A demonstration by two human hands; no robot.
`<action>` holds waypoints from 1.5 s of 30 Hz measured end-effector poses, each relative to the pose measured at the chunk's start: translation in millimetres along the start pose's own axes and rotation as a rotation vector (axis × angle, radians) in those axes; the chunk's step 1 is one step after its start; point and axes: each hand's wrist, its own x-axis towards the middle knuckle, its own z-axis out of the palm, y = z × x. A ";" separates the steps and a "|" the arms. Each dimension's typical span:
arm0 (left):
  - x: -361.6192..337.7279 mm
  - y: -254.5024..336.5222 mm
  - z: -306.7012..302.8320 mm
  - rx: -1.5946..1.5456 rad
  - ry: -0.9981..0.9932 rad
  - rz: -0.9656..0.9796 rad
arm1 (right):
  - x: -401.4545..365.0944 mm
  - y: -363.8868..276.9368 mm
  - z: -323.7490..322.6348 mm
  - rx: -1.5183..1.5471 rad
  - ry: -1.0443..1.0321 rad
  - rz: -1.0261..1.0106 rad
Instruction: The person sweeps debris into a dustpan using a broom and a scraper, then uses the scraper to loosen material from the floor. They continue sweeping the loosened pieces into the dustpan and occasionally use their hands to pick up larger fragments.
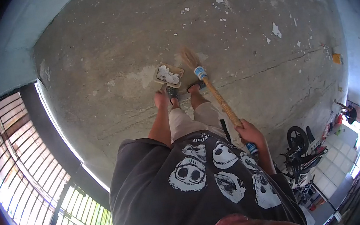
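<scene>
Head view, looking down: the left hand (161,98) is closed about the handle of a dustpan (172,85), which lies in front of the feet and carries white flakes (167,75), while the right hand (249,132) grips the upper shaft of a broom (220,100), its bristles (190,58) beside the pan but apart from it. The step in hand appears to be gathering debris from the concrete floor (116,53), where loose pale chips (276,31) lie farther off to the right; the next move would seem to call for keeping the loaded pan level while the bristles reach those chips.
</scene>
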 end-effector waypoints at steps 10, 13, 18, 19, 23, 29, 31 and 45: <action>-10.5 -45.8 -58.2 -0.056 0.149 -0.012 | 89.7 -27.4 20.5 -0.073 0.234 -0.119; -3.6 -61.3 -55.7 -0.052 0.128 -0.048 | 118.5 -36.5 41.1 -0.240 0.298 -0.180; 17.7 -88.1 -48.6 0.044 0.068 -0.018 | 117.5 -28.0 73.9 -0.495 0.039 -0.178; 22.2 -92.7 -50.4 0.042 0.068 -0.026 | 106.1 -26.6 78.1 -0.502 0.034 -0.177; 46.3 -101.9 -53.9 0.046 0.075 -0.026 | 74.4 -8.4 85.7 -0.624 -0.181 -0.239; 41.2 -95.1 -71.7 0.056 0.045 -0.054 | 49.9 -8.4 59.5 -0.484 -0.076 -0.284; 34.2 -98.4 -72.6 0.043 0.042 -0.073 | 40.6 -27.4 44.7 -0.381 -0.069 -0.193; 24.5 -111.7 -89.7 -0.127 -0.088 -0.127 | 174.6 -48.1 46.7 -0.547 0.198 -0.324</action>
